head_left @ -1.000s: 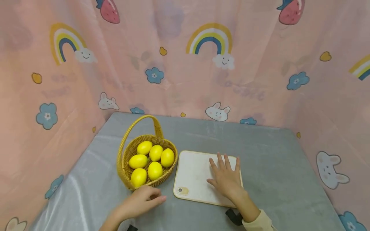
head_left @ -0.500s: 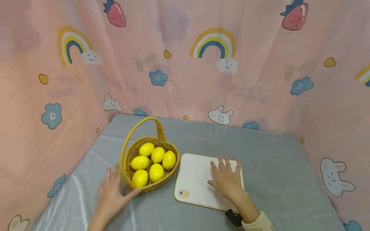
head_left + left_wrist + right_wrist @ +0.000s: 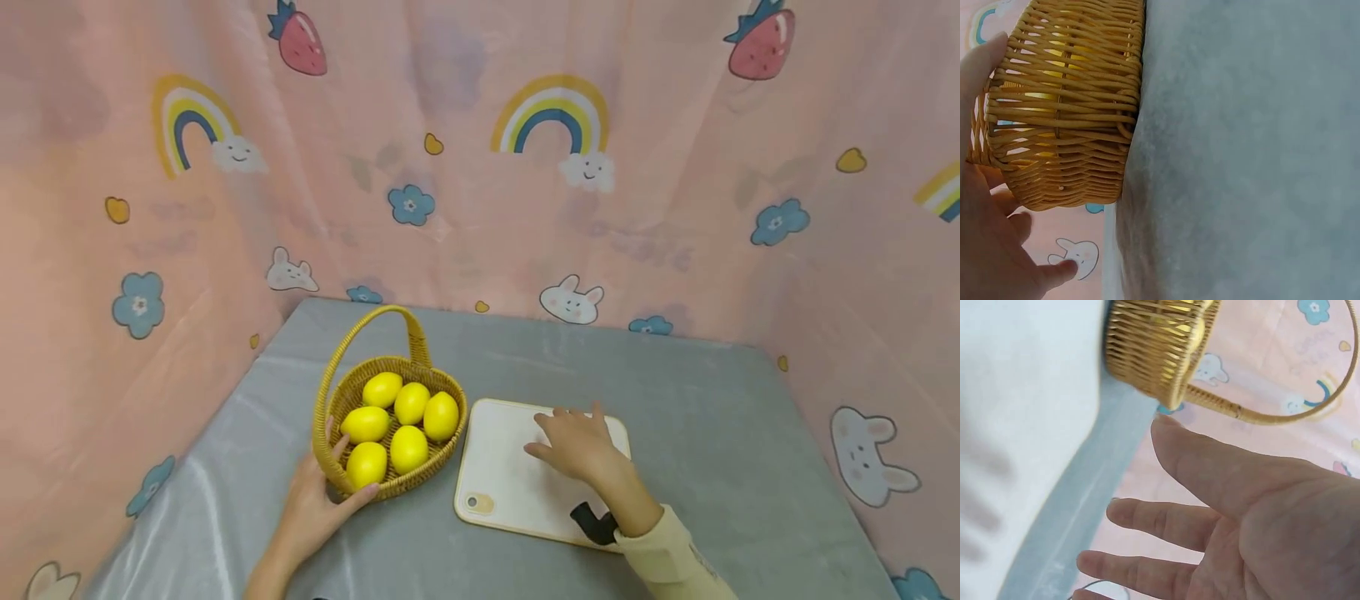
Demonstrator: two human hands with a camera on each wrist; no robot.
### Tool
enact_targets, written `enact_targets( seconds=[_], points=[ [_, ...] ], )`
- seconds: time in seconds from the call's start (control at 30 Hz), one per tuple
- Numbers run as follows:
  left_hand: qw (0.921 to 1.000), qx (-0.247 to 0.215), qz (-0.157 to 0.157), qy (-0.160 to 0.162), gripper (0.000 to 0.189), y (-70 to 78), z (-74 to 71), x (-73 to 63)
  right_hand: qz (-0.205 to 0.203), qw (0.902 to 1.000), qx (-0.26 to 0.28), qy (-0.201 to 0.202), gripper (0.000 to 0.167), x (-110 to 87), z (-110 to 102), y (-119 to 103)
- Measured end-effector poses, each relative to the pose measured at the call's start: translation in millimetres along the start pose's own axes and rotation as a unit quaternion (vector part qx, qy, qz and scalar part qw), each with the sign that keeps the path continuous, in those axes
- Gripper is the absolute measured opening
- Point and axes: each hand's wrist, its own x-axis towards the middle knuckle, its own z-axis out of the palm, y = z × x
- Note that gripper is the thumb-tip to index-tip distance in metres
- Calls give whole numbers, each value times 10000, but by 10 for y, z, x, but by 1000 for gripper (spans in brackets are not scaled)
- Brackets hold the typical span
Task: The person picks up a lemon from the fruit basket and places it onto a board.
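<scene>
with our left hand (image 3: pixel 309 502) we are gripping the near left side of the wicker basket (image 3: pixel 1079 106): the thumb is lying along the front rim, and fingers are curling over the rim beside the foot of the arched handle (image 3: pixel 416 337). in the left wrist view, one finger is standing away from the weave. our right hand (image 3: pixel 576 446) is hovering over the white cutting board (image 3: pixel 495 467), its fingers spread apart and holding nothing. the basket is standing upright on the grey cloth (image 3: pixel 697 433), just left of the board, and six lemons (image 3: pixel 408 450) are lying inside. behind, the pink printed curtain (image 3: pixel 675 125) is hanging.

for a steady hold, we are thinking it is better to press thumb and fingers together with even force, and to lay the loose finger also on the wall. because we are gripping only one side, a sudden pull may be tilting the basket and rolling the lemons; so slow, level force is seeming the safest to us.
</scene>
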Motion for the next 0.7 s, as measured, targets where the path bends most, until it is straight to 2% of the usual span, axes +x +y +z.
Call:
enact_targets(
  seconds=[0.13, 0.23, 0.33, 0.4, 0.5, 0.57, 0.63, 0.7],
  points=[
    [9999, 152, -36, -37, 87, -6, 1, 0, -196, 9998, 29, -5, 52, 108, -97, -117],
    [9990, 407, -123, -128, 88, -15, -1, -4, -666, 9974, 171, 194, 48, 220, -151, -213],
    [9983, 511, -173, -200, 89, -26, 7, -5, -1387, 9870, 663, 477, 40, 337, -206, -302],
    [9984, 512, -165, -199, 89, -34, 16, -6, -1865, 9745, 1120, 550, 34, 416, -237, -361],
    [9986, 476, -145, -176, 88, -39, 27, -14, -2326, 9590, 1581, 361, 29, 533, -258, -454],
    [9988, 427, -166, -179, 88, -37, 28, -19, -2553, 9533, 1601, 192, 26, 613, -257, -525],
    [9988, 383, -222, -212, 87, -30, 25, -22, -2666, 9524, 1481, -31, 26, 682, -266, -619],
    [9987, 340, -289, -248, 87, -27, 21, -23, -2633, 9562, 1234, -342, 31, 742, -282, -725]
  ],
)
